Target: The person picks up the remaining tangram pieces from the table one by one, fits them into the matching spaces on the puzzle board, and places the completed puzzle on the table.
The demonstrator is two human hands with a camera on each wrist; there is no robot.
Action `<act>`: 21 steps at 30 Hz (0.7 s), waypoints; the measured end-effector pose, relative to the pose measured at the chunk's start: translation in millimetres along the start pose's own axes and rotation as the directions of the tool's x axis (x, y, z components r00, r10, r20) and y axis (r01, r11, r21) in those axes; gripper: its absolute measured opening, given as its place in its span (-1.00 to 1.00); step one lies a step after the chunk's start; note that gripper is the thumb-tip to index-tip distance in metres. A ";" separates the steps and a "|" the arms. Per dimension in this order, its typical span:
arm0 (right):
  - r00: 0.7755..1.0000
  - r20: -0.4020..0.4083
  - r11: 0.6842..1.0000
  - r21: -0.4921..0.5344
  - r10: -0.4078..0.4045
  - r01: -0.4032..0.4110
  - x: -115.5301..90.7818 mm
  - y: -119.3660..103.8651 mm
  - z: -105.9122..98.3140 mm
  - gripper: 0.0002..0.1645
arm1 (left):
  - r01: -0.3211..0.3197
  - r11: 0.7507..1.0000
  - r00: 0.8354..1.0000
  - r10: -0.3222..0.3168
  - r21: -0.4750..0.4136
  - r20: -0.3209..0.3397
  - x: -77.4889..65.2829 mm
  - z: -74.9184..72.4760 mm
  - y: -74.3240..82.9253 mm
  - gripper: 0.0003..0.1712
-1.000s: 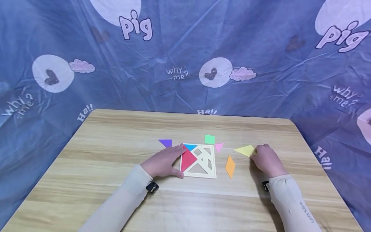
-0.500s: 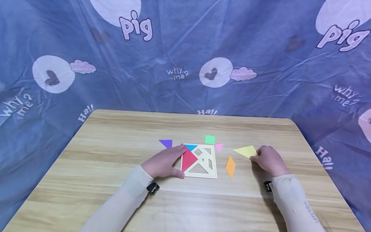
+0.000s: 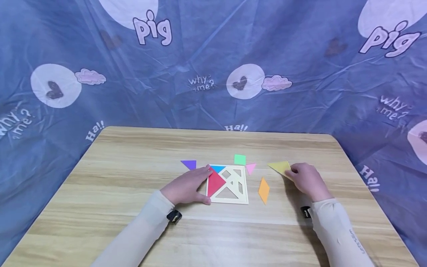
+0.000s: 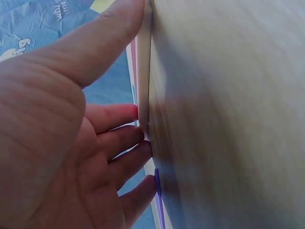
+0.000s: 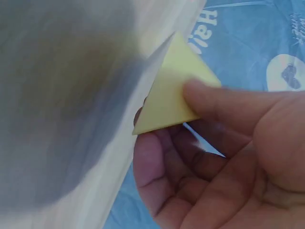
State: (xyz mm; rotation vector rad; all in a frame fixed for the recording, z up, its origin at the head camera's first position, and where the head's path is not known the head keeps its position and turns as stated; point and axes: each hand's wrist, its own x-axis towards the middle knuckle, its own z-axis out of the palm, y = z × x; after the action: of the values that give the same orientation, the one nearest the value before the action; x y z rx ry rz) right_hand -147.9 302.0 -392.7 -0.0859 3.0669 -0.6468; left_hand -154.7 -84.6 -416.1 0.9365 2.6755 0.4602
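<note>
In the head view my left hand (image 3: 186, 185) rests along the left side of a cream tangram board (image 3: 246, 191), its thumb at the near corner and a finger at the far one. The left wrist view shows those fingers nearly straight against the board's edge (image 4: 144, 71). A red triangle (image 3: 215, 183) and a blue triangle (image 3: 218, 168) lie in the board, beside several cut-outs. My right hand (image 3: 307, 181) pinches a yellow triangle (image 3: 280, 167) between thumb and fingers, tilted up off the table. In the right wrist view the thumb lies on the yellow triangle's face (image 5: 174, 86).
Around the board on the wooden table (image 3: 213, 237) lie a purple triangle (image 3: 190, 164), a green square (image 3: 240, 159), a pink triangle (image 3: 251, 168) and an orange parallelogram (image 3: 264, 190). A blue printed cloth (image 3: 166, 92) hangs behind the table's far edge.
The yellow triangle lay flat at my right fingertips; now it is lifted and tilted in that hand's pinch. My left hand stays at the board.
</note>
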 end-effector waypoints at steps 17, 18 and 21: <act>0.978 -0.202 0.995 0.076 -0.050 0.066 0.2 -14.7 -0.3 -0.83 | -0.005 1.000 1.000 0.005 0.004 0.005 0.4 0.9 -2.0 0.16; 0.975 -0.220 0.994 0.086 -0.042 0.062 0.2 -15.6 0.1 -0.86 | -0.005 1.000 1.000 0.005 0.005 0.005 0.5 0.8 -1.8 0.16; 0.970 -0.242 0.993 0.105 -0.023 0.050 -0.3 -18.4 0.3 -0.86 | -0.001 1.000 1.000 0.001 0.011 0.009 0.7 0.8 -1.7 0.17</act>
State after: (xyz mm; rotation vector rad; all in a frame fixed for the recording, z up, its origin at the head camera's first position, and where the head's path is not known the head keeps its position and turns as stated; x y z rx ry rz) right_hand -146.7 285.1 -385.5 -0.0685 3.2573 -0.8913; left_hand -155.9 -85.3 -417.5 0.9407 2.6724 0.4405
